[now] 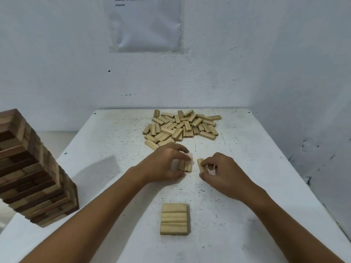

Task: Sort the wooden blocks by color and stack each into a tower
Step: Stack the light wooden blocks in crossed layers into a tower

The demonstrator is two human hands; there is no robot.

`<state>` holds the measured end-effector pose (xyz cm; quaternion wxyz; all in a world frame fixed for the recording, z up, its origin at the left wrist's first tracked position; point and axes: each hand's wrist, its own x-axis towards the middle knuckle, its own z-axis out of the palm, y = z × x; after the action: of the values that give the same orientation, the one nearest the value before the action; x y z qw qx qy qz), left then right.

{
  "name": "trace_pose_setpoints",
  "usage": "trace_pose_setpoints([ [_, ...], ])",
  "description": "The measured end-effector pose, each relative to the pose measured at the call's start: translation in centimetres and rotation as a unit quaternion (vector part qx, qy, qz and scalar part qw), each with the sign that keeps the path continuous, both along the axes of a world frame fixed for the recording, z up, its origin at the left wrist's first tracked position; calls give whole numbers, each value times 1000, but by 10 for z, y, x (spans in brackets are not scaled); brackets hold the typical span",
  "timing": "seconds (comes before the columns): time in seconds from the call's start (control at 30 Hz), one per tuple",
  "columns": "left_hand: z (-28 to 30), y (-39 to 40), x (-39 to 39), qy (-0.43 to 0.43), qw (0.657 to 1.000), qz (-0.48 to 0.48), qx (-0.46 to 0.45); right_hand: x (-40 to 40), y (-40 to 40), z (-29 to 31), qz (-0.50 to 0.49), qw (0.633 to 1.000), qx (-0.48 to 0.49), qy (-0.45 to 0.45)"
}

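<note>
A heap of light wooden blocks [181, 127] lies at the far middle of the white table [106, 141]. My left hand [163, 164] grips two light blocks [185, 165] side by side at the table's centre. Just to the right, my right hand [222, 172] pinches a single light block [200, 165] between thumb and fingers. Near the front edge three light blocks lie flat side by side as a square layer [174, 218]. A tall tower of dark and mid-brown blocks [32, 173] stands at the left edge.
The table meets a white wall at the back, where a paper sheet [145, 25] hangs. Another wall runs along the right side. Bare tabletop lies between the tower and my left arm, and to the right of my right arm.
</note>
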<state>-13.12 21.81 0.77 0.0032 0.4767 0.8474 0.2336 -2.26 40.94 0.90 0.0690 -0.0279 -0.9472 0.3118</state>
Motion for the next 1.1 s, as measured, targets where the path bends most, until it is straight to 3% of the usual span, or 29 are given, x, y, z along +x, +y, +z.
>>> trace_pose_setpoints([
  [0.13, 1, 2, -8, -54, 998, 33, -27, -1, 14, 3, 50, 998, 14, -23],
  [0.37, -12, 9, -10, -98, 993, 36, 56, -17, 16, -6, 64, 998, 14, 16],
  [1.1, -10, 11, -5, -80, 995, 50, 36, -27, 10, -7, 77, 997, -33, 1],
])
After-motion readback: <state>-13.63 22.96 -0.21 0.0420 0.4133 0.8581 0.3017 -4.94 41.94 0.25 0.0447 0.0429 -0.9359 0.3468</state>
